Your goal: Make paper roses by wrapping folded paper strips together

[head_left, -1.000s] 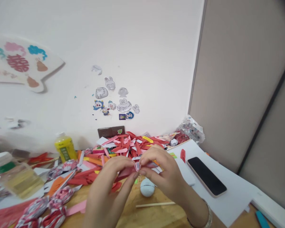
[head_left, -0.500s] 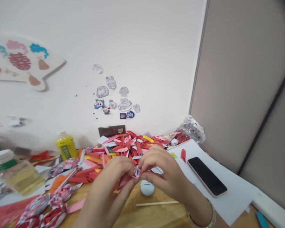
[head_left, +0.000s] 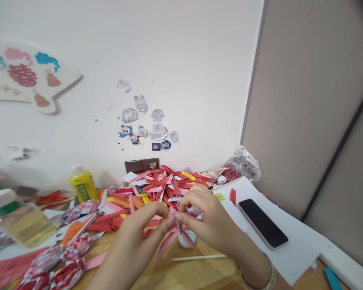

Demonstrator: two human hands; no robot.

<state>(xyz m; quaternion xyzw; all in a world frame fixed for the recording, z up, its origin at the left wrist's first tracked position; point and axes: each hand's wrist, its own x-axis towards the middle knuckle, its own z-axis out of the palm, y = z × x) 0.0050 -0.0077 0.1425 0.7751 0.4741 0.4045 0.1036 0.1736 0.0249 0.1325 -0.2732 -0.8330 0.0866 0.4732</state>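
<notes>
A pink folded paper piece with several pointed petals hangs between my fingertips. My left hand pinches it from the left, thumb and forefinger meeting at its middle. From the other side my right hand pinches the same piece near its top. A pale blue rounded object sits on the table just behind and below it, partly covered by the paper. In front of that lies a thin wooden stick. Behind my hands spreads a heap of folded paper strips in red, pink, orange and white.
A black-screened phone lies on white paper at the right. Left stand a yellow bottle and a white-lidded jar. Woven red and white paper pieces lie front left. A teal object is at the lower right.
The pink paper piece has turned in my fingers; its folded edges faced me before, and now its petals spread downward. My hands stay close together in nearly the same place.
</notes>
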